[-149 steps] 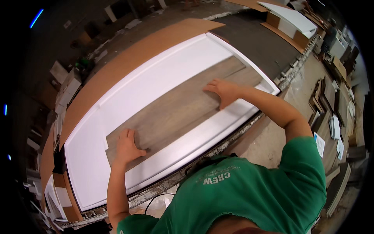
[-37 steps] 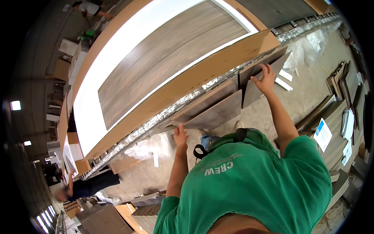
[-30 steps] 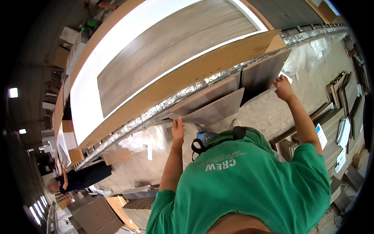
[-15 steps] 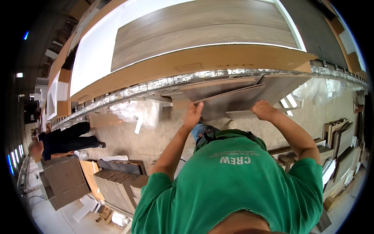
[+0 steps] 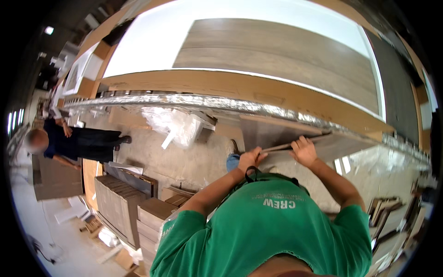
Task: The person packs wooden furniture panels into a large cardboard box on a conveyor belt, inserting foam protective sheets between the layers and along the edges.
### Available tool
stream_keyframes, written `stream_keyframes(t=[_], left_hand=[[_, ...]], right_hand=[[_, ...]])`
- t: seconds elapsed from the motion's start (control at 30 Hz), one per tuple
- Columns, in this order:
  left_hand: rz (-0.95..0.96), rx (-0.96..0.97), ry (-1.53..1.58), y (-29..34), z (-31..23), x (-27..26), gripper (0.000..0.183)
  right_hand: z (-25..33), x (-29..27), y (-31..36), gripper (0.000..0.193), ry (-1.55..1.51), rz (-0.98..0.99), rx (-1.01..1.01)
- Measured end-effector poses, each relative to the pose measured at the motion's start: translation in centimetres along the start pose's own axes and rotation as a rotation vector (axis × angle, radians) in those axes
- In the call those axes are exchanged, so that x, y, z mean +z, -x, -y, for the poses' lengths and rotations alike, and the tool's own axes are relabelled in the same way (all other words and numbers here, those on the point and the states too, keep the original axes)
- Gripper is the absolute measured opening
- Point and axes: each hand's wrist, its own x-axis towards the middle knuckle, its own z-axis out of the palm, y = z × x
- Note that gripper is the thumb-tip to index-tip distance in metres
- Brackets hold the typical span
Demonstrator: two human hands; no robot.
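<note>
Just in front of my body, thin grey-brown panels lean below the edge of a long roller conveyor (image 5: 221,103). My left hand (image 5: 252,158) is closed on the left end of one thin panel (image 5: 278,158), with thumb and fingers at its edge. My right hand (image 5: 304,150) has its fingers curled over the top edge of the same panel, a short way to the right. Behind it stands another grey-brown panel (image 5: 263,131), close under the conveyor. A further panel (image 5: 344,147) reaches out to the right of my right hand. The panels' lower parts are partly hidden by my arms.
On the conveyor, an open cardboard box (image 5: 230,82) holds a white-edged piece with a wood-grain panel (image 5: 277,51). Clear plastic wrap (image 5: 171,124) lies beneath. A person (image 5: 78,138) stands at left. Stacked boards (image 5: 117,203) are behind left, more boards (image 5: 392,217) behind right.
My hands have come closer together along the panel's edge, and the left has closed on it. My view has turned, and the panels sit lower in it. The person at left has raised a forearm.
</note>
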Motion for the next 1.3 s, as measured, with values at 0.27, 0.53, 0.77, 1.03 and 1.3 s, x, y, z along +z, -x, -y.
stream_keyframes(t=[0.27, 0.53, 0.77, 1.03, 1.3], left_hand=[[0.113, -0.015, 0.156, 1.7, 2.1, 0.0, 0.023], [0.055, -0.024, 0.169, 2.2, 3.5, -1.4, 0.024], [-0.415, -0.104, 0.538, 0.6, 1.6, -7.3, 0.025], [-0.577, -1.234, 0.842, 7.6, 13.4, 0.1, 0.054], [-0.654, -1.365, 1.374, 8.5, 14.8, 4.4, 0.068]], right_hand=[[0.5, -1.3, -1.7, 0.035, 0.033, 0.196, 0.01], [-2.0, 3.1, -4.3, 0.036, -0.014, 0.966, -0.178], [1.7, -3.4, -8.4, 0.039, -0.037, 0.953, -0.124], [8.2, -18.2, -18.8, 0.043, -0.223, 0.751, 0.185], [12.4, -26.9, -22.7, 0.029, -0.501, 0.607, 0.304]])
